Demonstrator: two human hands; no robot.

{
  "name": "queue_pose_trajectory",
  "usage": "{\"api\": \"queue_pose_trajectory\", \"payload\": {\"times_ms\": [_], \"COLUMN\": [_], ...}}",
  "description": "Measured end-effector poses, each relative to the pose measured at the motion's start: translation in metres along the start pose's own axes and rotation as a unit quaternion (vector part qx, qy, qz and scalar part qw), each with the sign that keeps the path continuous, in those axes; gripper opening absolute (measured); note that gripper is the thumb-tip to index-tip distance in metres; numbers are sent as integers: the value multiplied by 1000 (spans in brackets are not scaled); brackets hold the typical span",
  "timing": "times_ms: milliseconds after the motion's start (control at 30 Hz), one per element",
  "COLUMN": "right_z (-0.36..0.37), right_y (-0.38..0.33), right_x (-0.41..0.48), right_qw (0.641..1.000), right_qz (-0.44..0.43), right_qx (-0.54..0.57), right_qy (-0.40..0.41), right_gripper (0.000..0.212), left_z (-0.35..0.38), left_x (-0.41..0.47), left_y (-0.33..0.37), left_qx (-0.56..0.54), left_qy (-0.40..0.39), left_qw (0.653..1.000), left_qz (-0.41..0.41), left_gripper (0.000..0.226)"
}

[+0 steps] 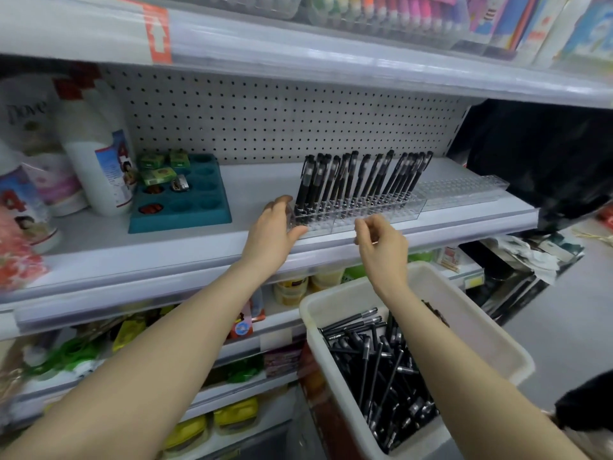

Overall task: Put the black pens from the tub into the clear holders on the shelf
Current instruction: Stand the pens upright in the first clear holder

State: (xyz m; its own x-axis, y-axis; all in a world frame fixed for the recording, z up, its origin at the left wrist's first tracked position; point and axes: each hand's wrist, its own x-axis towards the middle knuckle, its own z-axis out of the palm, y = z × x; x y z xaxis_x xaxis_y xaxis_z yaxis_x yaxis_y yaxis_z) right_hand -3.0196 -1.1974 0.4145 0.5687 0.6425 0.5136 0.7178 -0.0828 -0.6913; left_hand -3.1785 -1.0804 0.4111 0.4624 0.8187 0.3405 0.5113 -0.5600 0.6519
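A clear holder [403, 207] stands on the white shelf [258, 190], with a row of several black pens [358, 180] upright along its back. My left hand [277, 230] grips the holder's left end, thumb on the front corner. My right hand [381, 242] hovers at the holder's front edge with fingers loosely curled and nothing in them. A second clear holder [464, 189], with no pens in it, lies just to the right. Below my right forearm, a white tub [481, 330] holds a heap of black pens [381, 370].
A teal tray [180, 207] with small green boxes sits left of the holder, and white bottles [96, 154] stand further left. A shelf of coloured markers [381, 8] hangs overhead. Stocked shelves run below, and a dark bag [547, 154] fills the right side.
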Motion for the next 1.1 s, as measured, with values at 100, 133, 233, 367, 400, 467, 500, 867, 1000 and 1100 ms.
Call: {"api": "queue_pose_trajectory", "payload": {"times_ms": [100,133,233,367,400,467,500,867,1000,1100], "right_z": [0,0,0,1,1,0,-1,-48,-55,-54], "right_y": [38,47,59,60,59,57,57,43,18,-4], "right_x": [-37,-47,-69,-80,-79,-77,-75,-27,-8,0], "right_qw": [992,984,906,831,829,825,827,952,969,938], "right_qz": [35,35,32,19,20,20,19,91,130,170], "right_qx": [-71,-95,-181,-243,-247,-256,-258,-65,134,282], "right_qy": [-95,-148,-381,-500,-501,-504,-499,-286,-162,-105], "right_gripper": [27,26,16,18,19,18,17,10,9,8], "left_z": [0,1,0,-2,-2,-3,-4,-1,4,10], "left_x": [0,0,-2,-4,-5,-5,-5,-17,-32,-38], "left_y": [1,1,4,7,8,8,8,7,21,40], "left_qx": [3,4,11,10,8,5,6,-42,-33,-27], "left_qy": [-2,-1,4,2,0,-3,-4,125,125,7], "left_qw": [1000,1000,1000,1000,1000,1000,1000,989,979,982], "left_qz": [-4,-4,1,3,3,3,3,68,160,184], "left_gripper": [64,64,64,63,64,65,65,62,34,36]}}
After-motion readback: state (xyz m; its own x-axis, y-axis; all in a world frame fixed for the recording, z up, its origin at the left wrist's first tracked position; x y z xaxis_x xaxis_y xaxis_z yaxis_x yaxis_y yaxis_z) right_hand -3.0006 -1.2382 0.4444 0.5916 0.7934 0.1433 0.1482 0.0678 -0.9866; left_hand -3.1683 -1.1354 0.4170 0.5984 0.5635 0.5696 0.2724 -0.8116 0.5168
